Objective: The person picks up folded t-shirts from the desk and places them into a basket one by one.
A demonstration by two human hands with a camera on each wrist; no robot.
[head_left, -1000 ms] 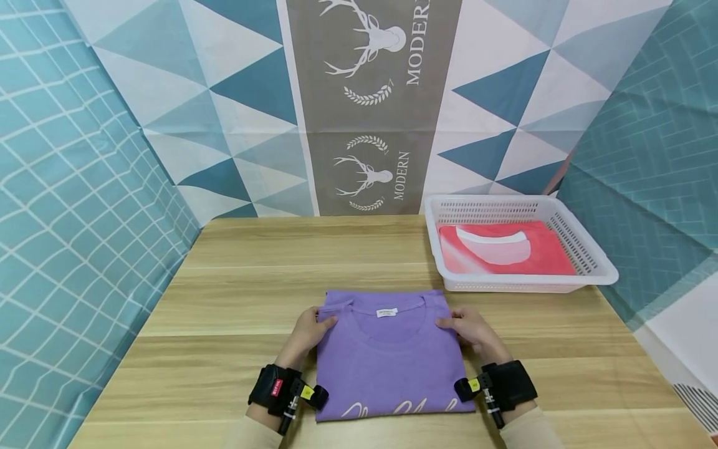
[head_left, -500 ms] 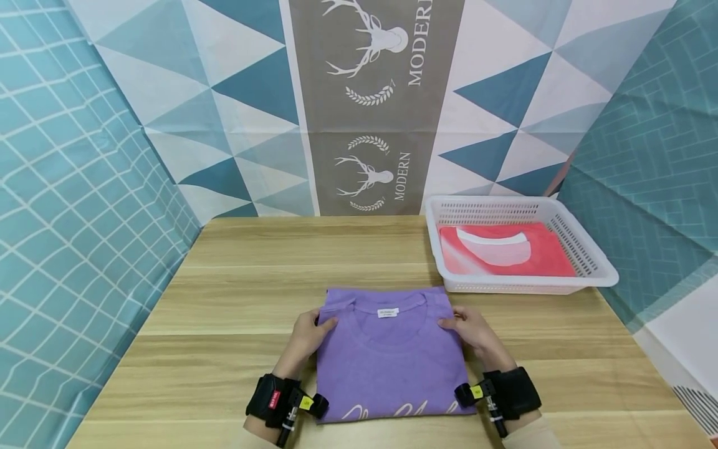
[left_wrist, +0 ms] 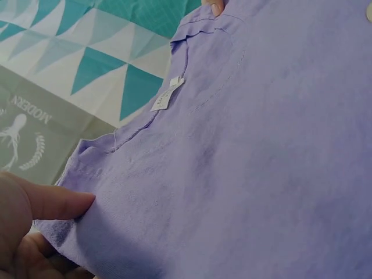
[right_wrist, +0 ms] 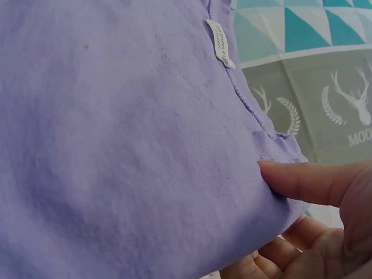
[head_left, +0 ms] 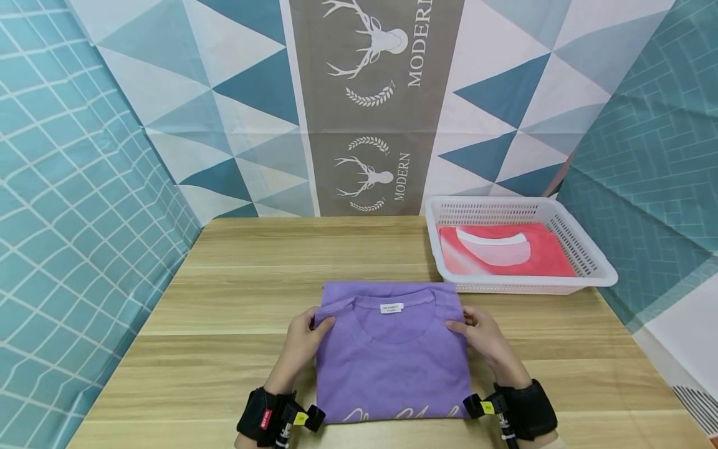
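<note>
A folded purple T-shirt [head_left: 392, 362] lies near the front of the wooden table, neckline away from me, with a white label inside the collar and pale script near its front edge. My left hand [head_left: 303, 337] pinches its left upper side, thumb on top and fingers beneath, as the left wrist view shows with the purple T-shirt [left_wrist: 232, 145] filling most of it. On the opposite side my right hand [head_left: 487, 340] pinches the shirt the same way. In the right wrist view the thumb of the right hand [right_wrist: 325, 186] presses the cloth from above while the other fingers curl underneath.
At the back right stands a white plastic basket [head_left: 527, 284] with a folded red T-shirt [head_left: 546, 249] in it. The wooden table [head_left: 235, 299] extends left of the purple shirt. Patterned cloth hangs behind and along both sides.
The shirt's collar end has risen slightly and spread toward the camera, its label showing larger. Both hands have moved a little apart along with it, keeping their pinch.
</note>
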